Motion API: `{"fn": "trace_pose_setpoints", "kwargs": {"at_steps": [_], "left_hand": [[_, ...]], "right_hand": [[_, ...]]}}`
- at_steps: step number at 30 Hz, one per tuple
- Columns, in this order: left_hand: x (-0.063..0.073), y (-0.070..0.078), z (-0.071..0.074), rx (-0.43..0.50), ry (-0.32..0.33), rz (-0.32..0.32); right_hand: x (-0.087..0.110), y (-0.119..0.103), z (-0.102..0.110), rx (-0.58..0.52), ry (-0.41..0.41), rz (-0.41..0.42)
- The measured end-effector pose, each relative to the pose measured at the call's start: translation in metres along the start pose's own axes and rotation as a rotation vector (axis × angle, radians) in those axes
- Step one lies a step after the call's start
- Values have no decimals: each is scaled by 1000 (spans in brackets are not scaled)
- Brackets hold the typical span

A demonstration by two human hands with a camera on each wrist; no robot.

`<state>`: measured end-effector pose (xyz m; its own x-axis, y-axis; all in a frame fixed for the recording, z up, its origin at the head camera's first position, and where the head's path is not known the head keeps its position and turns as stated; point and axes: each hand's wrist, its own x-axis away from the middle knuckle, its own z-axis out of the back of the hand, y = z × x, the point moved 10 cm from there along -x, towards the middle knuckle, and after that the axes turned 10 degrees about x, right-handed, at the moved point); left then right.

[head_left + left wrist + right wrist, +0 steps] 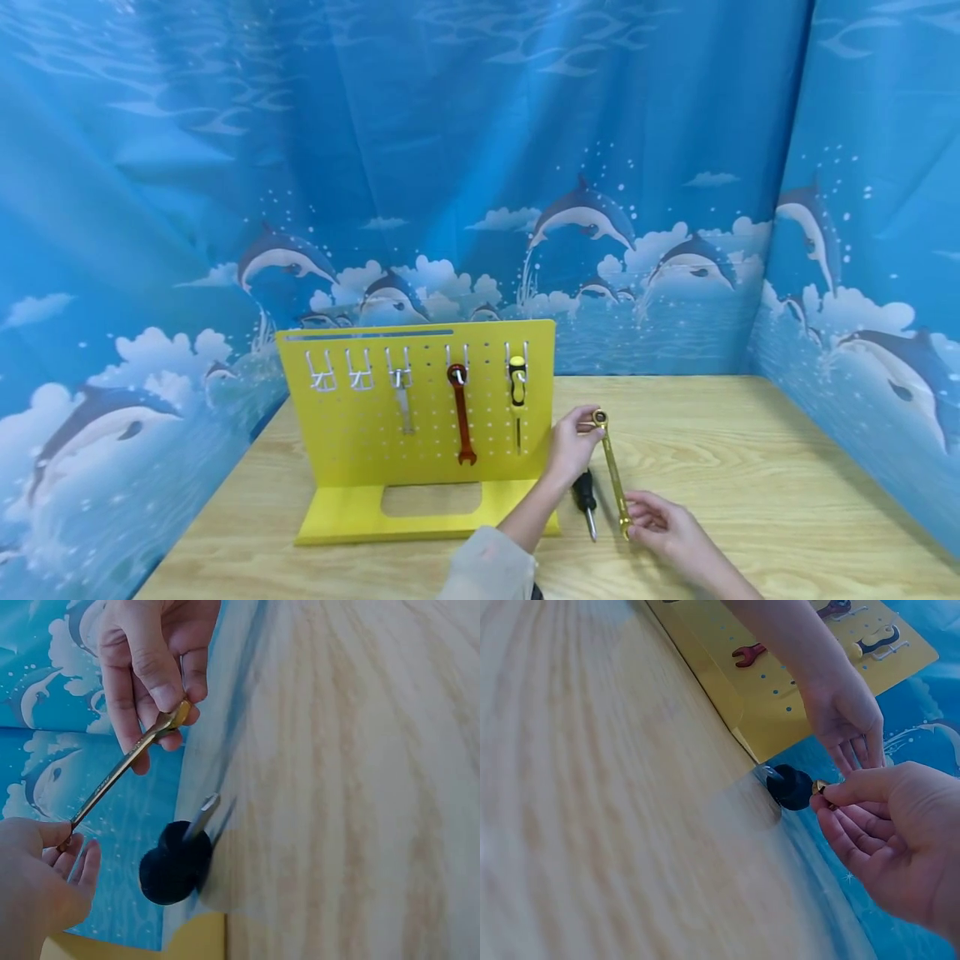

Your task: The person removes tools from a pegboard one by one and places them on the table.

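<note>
Wrench (614,475), gold, aslant. Pinched at its ring end by thumb and fingers of the left hand (572,442), at its other end by those of the right hand (669,530). On the counter (787,475), just beside the left hand's wrist, a black screwdriver (585,495). To the left hand's left, a yellow board (356,508). On it, from nearest that hand outward, a yellow-and-black screwdriver (517,384), a red wrench (462,417), a silver tool (406,410). Well beyond both hands, a blue curtain (450,167).
</note>
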<state>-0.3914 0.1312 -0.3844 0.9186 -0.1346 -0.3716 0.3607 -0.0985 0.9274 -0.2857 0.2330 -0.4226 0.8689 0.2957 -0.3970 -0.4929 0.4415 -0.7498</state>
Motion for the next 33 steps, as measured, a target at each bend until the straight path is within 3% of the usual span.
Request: {"fn": "trace_pose_setpoints", "kwargs": {"at_steps": [4, 11, 19, 27, 33], "left_hand": [[1, -9, 1, -34, -15, 5], [5, -20, 1, -170, -53, 26], [7, -31, 0, -254, -76, 54], [7, -41, 0, -231, -67, 85], [10, -50, 2, -179, -58, 130]], "right_hand": [[1, 7, -4, 12, -10, -74], [4, 16, -8, 73, 8, -101], [7, 24, -9, 120, 14, -180], [7, 18, -8, 139, 76, -135], [8, 21, -10, 153, 82, -179]]}}
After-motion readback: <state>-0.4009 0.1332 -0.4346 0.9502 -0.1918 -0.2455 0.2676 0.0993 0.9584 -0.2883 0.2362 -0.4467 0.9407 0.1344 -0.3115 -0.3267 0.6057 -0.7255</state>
